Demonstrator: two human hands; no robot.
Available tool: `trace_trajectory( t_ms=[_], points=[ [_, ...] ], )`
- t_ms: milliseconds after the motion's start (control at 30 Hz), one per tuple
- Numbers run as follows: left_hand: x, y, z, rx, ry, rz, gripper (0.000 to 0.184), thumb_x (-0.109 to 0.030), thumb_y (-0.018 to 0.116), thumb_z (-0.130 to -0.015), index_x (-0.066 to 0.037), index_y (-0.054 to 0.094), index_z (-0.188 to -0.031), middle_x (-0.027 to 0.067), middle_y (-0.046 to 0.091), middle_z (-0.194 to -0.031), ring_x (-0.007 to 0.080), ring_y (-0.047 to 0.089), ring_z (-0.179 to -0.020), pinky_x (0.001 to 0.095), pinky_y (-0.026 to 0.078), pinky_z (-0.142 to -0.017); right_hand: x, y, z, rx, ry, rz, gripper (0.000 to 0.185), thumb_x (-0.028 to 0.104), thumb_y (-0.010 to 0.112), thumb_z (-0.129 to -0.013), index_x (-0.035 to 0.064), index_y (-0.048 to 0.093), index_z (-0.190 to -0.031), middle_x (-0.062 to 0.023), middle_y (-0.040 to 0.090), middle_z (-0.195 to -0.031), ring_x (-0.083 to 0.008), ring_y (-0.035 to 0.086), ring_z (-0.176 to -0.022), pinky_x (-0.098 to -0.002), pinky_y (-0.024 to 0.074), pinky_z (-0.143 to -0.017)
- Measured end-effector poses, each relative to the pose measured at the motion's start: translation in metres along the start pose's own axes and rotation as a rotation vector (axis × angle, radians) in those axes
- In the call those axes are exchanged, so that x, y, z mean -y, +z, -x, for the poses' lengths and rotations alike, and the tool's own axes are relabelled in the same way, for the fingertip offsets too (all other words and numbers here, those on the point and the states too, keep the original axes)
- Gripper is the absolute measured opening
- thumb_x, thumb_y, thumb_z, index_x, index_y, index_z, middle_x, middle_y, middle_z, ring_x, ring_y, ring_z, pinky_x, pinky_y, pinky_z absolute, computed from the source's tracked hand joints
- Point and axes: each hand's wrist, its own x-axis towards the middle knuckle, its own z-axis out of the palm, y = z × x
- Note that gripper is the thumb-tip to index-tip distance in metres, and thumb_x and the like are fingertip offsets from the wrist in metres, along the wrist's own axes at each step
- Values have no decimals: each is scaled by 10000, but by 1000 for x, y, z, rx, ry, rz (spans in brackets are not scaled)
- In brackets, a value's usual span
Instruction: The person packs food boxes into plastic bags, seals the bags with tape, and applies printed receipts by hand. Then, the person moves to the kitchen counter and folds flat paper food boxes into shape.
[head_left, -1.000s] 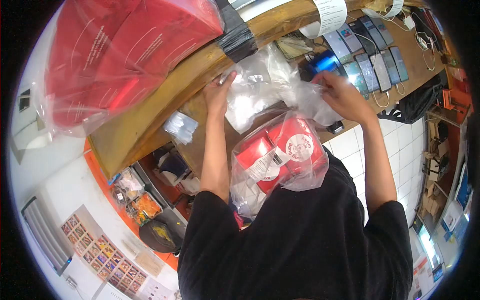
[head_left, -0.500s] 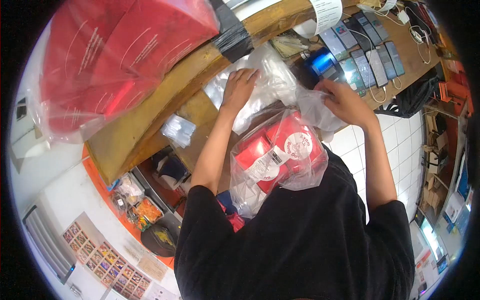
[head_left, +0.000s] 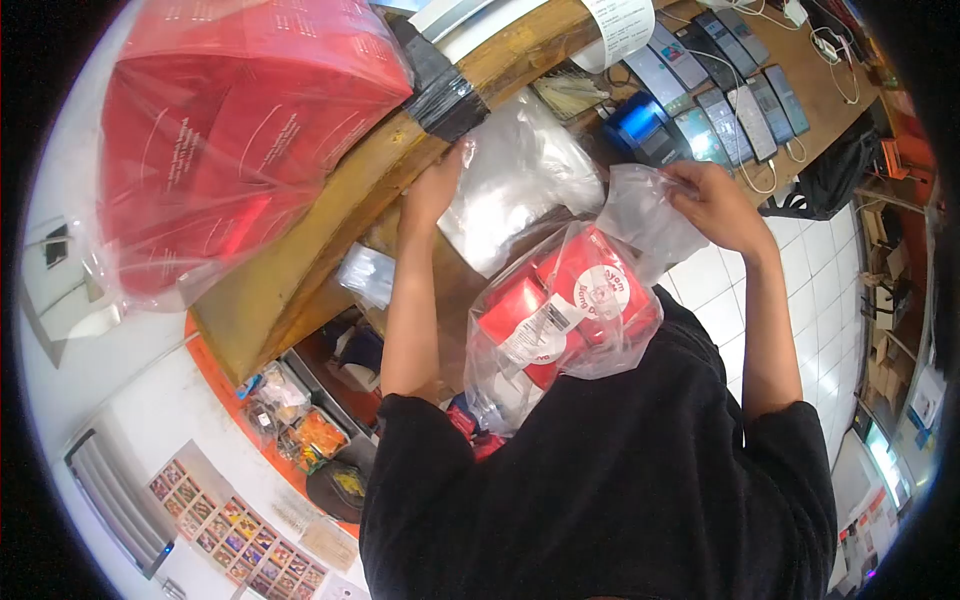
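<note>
My right hand pinches the edge of a crumpled clear plastic bag, which hangs to its left. At the upper left corner of a pile of clear plastic bags is my left hand; its fingertips are hard to make out there. Against my chest sits a clear bag holding red boxes with round white labels. A printed barcode label shows on this bag.
Several phones with white cables lie at the upper right. A large clear sack of red packages stands at the upper left, beside the wooden counter edge. A paper receipt hangs above a blue-lit device.
My left hand has moved left, off the top of the bag pile to its corner. My right hand has shifted slightly right and down, spreading the thin bag. The view has tilted a little.
</note>
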Motion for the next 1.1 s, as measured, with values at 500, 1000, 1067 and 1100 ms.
trace_trajectory(
  t_ms=[500,1000,1067,1100],
  points=[
    [-83,-21,37,92,-106,936,733,-107,606,-996,55,167,-1561,133,706,-1211,135,644,-1038,272,473,-948,40,48,-21,-384,-271,-68,315,123,609,-924,15,635,-1219,-211,686,-960,-223,673,-838,-369,504,-747],
    [-24,57,28,-113,389,22,362,-121,710,-858,-51,669,-1211,106,714,-971,310,692,-886,388,554,-807,-29,22,-9,-369,180,-674,257,168,720,-926,-15,707,-1105,-43,723,-950,-95,637,-810,-252,506,-730],
    [-6,85,25,-105,380,-84,303,-131,694,-857,-53,697,-1150,108,707,-942,328,689,-873,398,549,-783,-34,12,1,-411,221,-726,284,142,721,-920,-37,684,-1137,-58,720,-967,-101,644,-834,-255,511,-749],
    [-3,86,22,-85,318,-112,281,-131,686,-856,-54,706,-1126,108,706,-940,325,689,-875,401,545,-774,-31,9,7,-427,237,-712,291,137,721,-919,-42,679,-1144,-64,719,-970,-104,647,-842,-258,513,-755]
  ],
)
